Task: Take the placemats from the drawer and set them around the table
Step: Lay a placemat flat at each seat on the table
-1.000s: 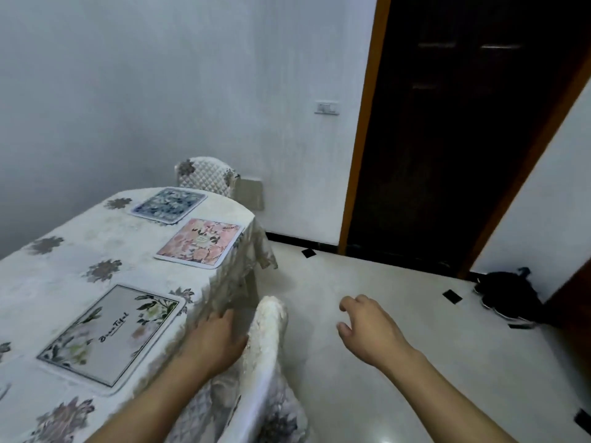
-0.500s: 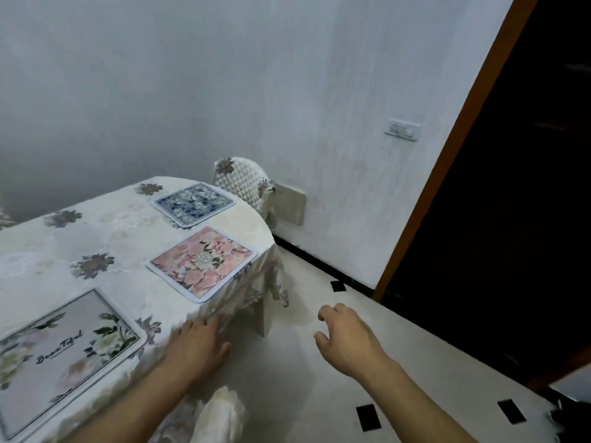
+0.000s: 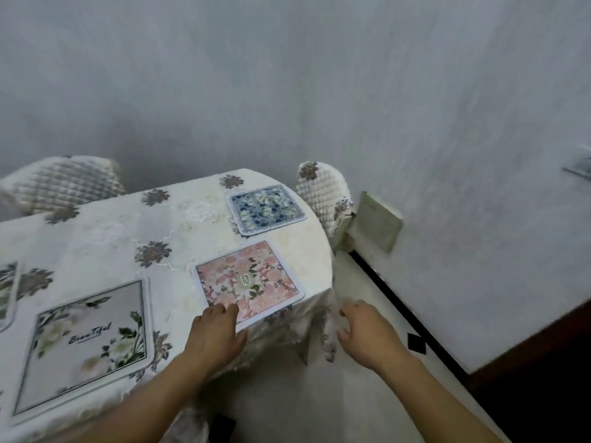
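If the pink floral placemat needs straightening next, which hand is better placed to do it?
Left, probably. The left hand already lies on the table with its fingertips on the near corner of the pink placemat. The right hand hangs open past the table edge, over the floor, touching nothing.

1. Three placemats lie along the worktop's (image 3: pixel 105 231) near edge: one at left (image 3: pixel 86 342), one in the middle (image 3: pixel 249 279), one behind it (image 3: pixel 267 208).
2. A fourth placemat (image 3: pixel 6 292) sits at the far left.
3. One chair (image 3: pixel 323 195) stands right of the worktop, another (image 3: pixel 60 183) behind it.
4. The left hand (image 3: pixel 214 338) rests on the middle placemat's near corner.
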A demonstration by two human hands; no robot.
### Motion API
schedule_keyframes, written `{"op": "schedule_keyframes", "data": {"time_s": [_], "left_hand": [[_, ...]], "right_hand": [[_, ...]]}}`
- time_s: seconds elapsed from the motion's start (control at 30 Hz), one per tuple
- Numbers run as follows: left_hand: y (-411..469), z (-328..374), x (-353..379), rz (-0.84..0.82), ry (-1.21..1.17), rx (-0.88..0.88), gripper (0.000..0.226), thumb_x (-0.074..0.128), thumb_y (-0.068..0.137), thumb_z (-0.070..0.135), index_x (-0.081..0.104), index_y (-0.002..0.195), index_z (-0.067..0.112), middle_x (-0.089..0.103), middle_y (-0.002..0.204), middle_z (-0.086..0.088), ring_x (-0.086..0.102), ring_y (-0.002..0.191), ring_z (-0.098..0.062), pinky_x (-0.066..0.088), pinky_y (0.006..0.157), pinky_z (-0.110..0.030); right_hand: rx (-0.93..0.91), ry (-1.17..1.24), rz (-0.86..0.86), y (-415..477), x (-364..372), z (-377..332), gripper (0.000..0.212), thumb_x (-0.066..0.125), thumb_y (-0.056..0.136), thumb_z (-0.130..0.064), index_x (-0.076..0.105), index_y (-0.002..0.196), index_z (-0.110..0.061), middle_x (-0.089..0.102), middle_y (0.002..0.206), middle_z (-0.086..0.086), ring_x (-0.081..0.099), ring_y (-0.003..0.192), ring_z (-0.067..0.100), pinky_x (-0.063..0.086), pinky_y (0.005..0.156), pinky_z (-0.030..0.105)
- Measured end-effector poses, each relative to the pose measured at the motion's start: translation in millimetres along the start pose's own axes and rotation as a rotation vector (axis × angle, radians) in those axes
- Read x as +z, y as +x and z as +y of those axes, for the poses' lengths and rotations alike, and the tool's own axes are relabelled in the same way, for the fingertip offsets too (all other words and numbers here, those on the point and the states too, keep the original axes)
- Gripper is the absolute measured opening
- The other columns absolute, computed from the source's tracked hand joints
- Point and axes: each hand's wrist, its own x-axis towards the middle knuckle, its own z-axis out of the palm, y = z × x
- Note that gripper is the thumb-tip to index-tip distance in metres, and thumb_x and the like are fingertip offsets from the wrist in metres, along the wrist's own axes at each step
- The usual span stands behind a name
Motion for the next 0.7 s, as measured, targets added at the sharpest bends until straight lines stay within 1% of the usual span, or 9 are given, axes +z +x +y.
{"op": "schedule_keyframes", "data": {"time_s": [0.07, 0.13, 0.2, 0.3, 0.37, 0.43, 0.5, 0.57, 0.7], "left_hand": [[13.5, 10.1, 3.2, 0.004, -0.017, -0.084, 0.053, 0.049, 0.088, 0.053, 0.045, 0.132, 0.025, 0.055, 0.130, -0.004, 0.053, 0.113, -0.023, 0.045, 0.095, -0.037], [25.7, 21.7, 7.2, -0.009, -0.059, -0.186, 0.052, 0.050, 0.088, 0.052, 0.045, 0.132, 0.025, 0.055, 0.129, -0.004, 0.054, 0.112, -0.022, 0.046, 0.094, -0.035], [36.9, 28.1, 8.3, -0.013, -0.097, -0.270, 0.052, 0.051, 0.088, 0.050, 0.045, 0.133, 0.024, 0.056, 0.128, -0.005, 0.054, 0.111, -0.023, 0.047, 0.092, -0.036], [57.8, 24.4, 11.9, -0.007, -0.130, -0.363, 0.050, 0.052, 0.087, 0.047, 0.047, 0.130, 0.021, 0.058, 0.123, -0.007, 0.056, 0.108, -0.025, 0.049, 0.088, -0.038], [77.3, 14.8, 17.3, -0.019, -0.156, -0.446, 0.050, 0.052, 0.088, 0.046, 0.047, 0.129, 0.019, 0.058, 0.120, -0.009, 0.056, 0.106, -0.026, 0.050, 0.086, -0.039], [99.9, 1.3, 26.2, -0.030, -0.187, -0.512, 0.051, 0.053, 0.088, 0.046, 0.046, 0.130, 0.019, 0.057, 0.119, -0.010, 0.056, 0.106, -0.028, 0.050, 0.085, -0.039], [126.8, -15.6, 39.8, -0.059, -0.220, -0.562, 0.054, 0.054, 0.086, 0.043, 0.043, 0.133, 0.018, 0.055, 0.119, -0.011, 0.055, 0.106, -0.029, 0.049, 0.084, -0.039], [150.1, -30.2, 54.5, -0.093, -0.262, -0.603, 0.057, 0.055, 0.085, 0.040, 0.039, 0.136, 0.018, 0.052, 0.121, -0.012, 0.054, 0.107, -0.031, 0.048, 0.084, -0.039], [184.2, -59.7, 93.3, -0.185, -0.420, -0.740, 0.059, 0.056, 0.081, 0.032, 0.036, 0.135, 0.018, 0.047, 0.121, -0.015, 0.051, 0.107, -0.033, 0.047, 0.083, -0.039]], "right_hand": [[-0.091, 0.001, -0.043, 44.5, -1.1, 16.5, 0.024, 0.050, 0.088, -0.036, 0.056, 0.106, -0.021, 0.059, 0.105, 0.005, 0.056, 0.094, 0.023, 0.051, 0.076, 0.037], [-0.189, -0.041, -0.103, 90.5, -6.7, 28.4, 0.025, 0.051, 0.087, -0.034, 0.055, 0.106, -0.018, 0.058, 0.104, 0.007, 0.058, 0.093, 0.027, 0.050, 0.072, 0.037], [-0.247, -0.074, -0.160, 135.0, -11.1, 33.5, 0.028, 0.053, 0.087, -0.033, 0.055, 0.109, -0.017, 0.058, 0.105, 0.009, 0.059, 0.095, 0.029, 0.050, 0.073, 0.036], [-0.297, -0.065, -0.255, 190.6, -8.2, 28.7, 0.034, 0.056, 0.087, -0.035, 0.056, 0.115, -0.015, 0.058, 0.106, 0.010, 0.059, 0.098, 0.030, 0.051, 0.077, 0.037], [-0.319, -0.059, -0.318, 226.7, 2.6, 20.9, 0.036, 0.058, 0.088, -0.036, 0.057, 0.117, -0.014, 0.059, 0.109, 0.011, 0.059, 0.100, 0.030, 0.048, 0.076, 0.034], [-0.314, -0.041, -0.396, 257.2, 17.3, 11.4, 0.037, 0.058, 0.090, -0.036, 0.057, 0.119, -0.014, 0.059, 0.109, 0.009, 0.058, 0.100, 0.028, 0.041, 0.072, 0.031], [-0.278, -0.004, -0.471, 285.8, 38.1, 2.8, 0.035, 0.058, 0.090, -0.035, 0.057, 0.117, -0.013, 0.056, 0.098, 0.005, 0.054, 0.090, 0.023, 0.036, 0.066, 0.030], [-0.213, 0.052, -0.526, 308.5, 57.5, -4.2, 0.032, 0.059, 0.090, -0.034, 0.058, 0.113, -0.012, 0.054, 0.091, 0.001, 0.052, 0.084, 0.020, 0.035, 0.063, 0.029], [-0.059, 0.125, -0.635, 350.3, 92.7, -14.5, 0.032, 0.060, 0.089, -0.034, 0.054, 0.112, -0.012, 0.058, 0.094, 0.003, 0.054, 0.083, 0.019, 0.037, 0.059, 0.027]]}}
